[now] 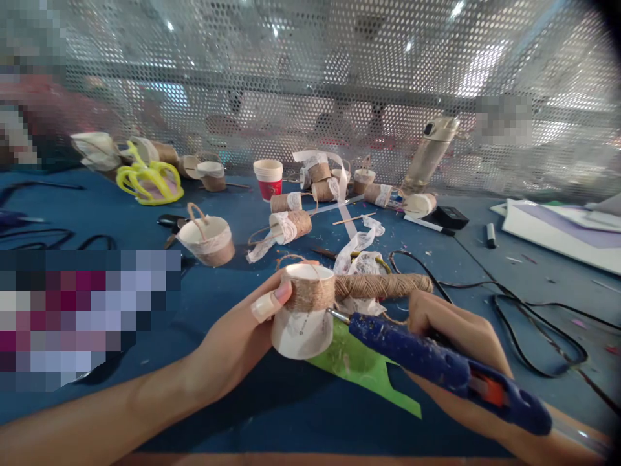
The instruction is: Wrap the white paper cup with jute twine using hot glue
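Head view: the left hand (264, 309) pinches a paper cup (301, 336) between the thumb, which bears a pale wrap, and fingers largely concealed behind the cup. Brown twine (310, 290) encircles the cup's upper part; the lower part is bare white. Whether the upper end is mouth or base cannot be determined. Small dark print is present on the white wall, too small to read.

The right hand (456, 323) is closed around the handle of a blue glue gun (407, 346), its fingers partly hidden by the body. The nozzle is at the cup wall, by the lower edge of the twine, just right of the left-hand grip. A clear rod protrudes from the rear of the gun. No lettering on it can be read.

Immediately right of the held cup, behind the nozzle, lies a roll of twine (388, 286), with white lace (363, 264) beyond it. A green sheet (359, 366) lies below the grip. Beyond the left hand, to its left, stands a twine-and-lace basket (208, 243) with a looped handle. Farther beyond the grip, a red cup (270, 188) carries a gold-toned mark, illegible here.
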### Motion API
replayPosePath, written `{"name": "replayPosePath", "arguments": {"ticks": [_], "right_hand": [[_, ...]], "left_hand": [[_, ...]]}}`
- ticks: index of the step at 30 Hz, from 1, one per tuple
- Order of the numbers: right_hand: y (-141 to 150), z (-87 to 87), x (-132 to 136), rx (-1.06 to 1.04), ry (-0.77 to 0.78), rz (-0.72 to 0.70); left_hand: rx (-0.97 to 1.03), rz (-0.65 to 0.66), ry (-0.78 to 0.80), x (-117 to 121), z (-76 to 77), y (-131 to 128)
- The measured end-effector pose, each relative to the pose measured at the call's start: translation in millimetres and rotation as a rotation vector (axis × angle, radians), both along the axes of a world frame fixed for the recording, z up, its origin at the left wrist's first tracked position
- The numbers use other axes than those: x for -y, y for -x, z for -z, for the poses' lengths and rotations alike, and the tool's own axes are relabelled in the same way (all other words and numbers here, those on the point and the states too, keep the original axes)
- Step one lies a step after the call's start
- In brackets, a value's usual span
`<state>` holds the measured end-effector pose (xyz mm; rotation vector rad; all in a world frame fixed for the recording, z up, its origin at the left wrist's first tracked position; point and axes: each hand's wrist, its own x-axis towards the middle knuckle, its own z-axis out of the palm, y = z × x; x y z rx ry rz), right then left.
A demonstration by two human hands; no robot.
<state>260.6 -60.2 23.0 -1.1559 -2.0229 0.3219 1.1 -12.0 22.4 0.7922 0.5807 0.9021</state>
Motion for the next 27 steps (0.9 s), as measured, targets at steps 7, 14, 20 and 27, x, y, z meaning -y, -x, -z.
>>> {"name": "replayPosePath", "arguments": {"ticks": [7,14,20,27], "right_hand": [[-3,1.9,1,-0.006,0.027,0.016],[0,3.3,1,-0.009,0.025,-0.004],[-1,4.8,5,0.016,0.01,-0.012],[-2,2.8,2,-0.029,0.02,0.009]], "left_hand": [[0.023,0.02,-0.019,-1,-3.0,-3],[-0.028,0.036,-0.054,-1,4.9,0],[0.015,0.075,-0.051,-1,9.7,0],[-0.017,0.033,-0.063,0,-0.5,-1]]}}
